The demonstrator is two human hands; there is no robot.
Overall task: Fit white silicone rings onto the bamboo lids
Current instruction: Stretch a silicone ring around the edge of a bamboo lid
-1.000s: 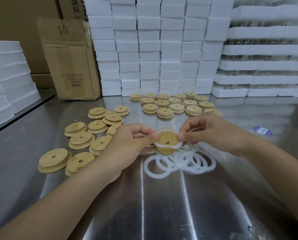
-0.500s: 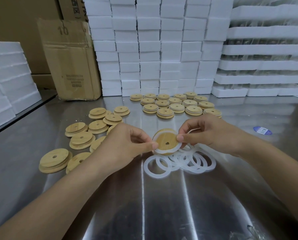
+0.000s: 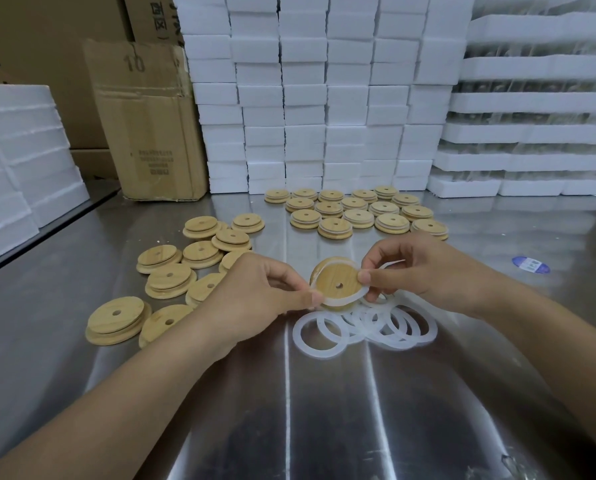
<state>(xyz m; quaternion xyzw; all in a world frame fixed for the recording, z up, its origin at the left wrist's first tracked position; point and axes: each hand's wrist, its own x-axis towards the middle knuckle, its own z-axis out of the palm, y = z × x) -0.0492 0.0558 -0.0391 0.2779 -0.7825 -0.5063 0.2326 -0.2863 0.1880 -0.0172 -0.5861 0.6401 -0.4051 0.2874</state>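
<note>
One steel table (image 3: 324, 410) fills the view from 3 through 6 to 9 o'clock. Stacked white foam blocks (image 3: 310, 98) wall off its far edge at 12 o'clock, with foam trays (image 3: 532, 133) at 2 o'clock, foam slabs (image 3: 19, 150) at 9 o'clock and a tall cardboard box (image 3: 147, 123) marked 10 at 11 o'clock. Two groups of bamboo lids lie on the steel: a loose, partly overlapping batch (image 3: 166, 280) at 9 o'clock of the hands, and a tidier batch in rows (image 3: 355, 213) at 12 o'clock, near the foam. Left hand (image 3: 255, 292) and right hand (image 3: 421, 268) meet over the table centre, fingers curled. Pile of spare rings (image 3: 376, 323) lies overlapping on the steel, just at 5 o'clock of the held lid (image 3: 338, 282). Left thumb and fingers pinch that lid's 8 o'clock edge; right thumb and forefinger pinch its 3 o'clock edge. Lid is tilted, face toward the camera, centre hole visible. White silicone ring (image 3: 338, 301) runs round its rim; a slack strip stands off at 2 o'clock by the right fingers. Small blue sticker (image 3: 530, 265) sits at 3 o'clock, well apart.
</note>
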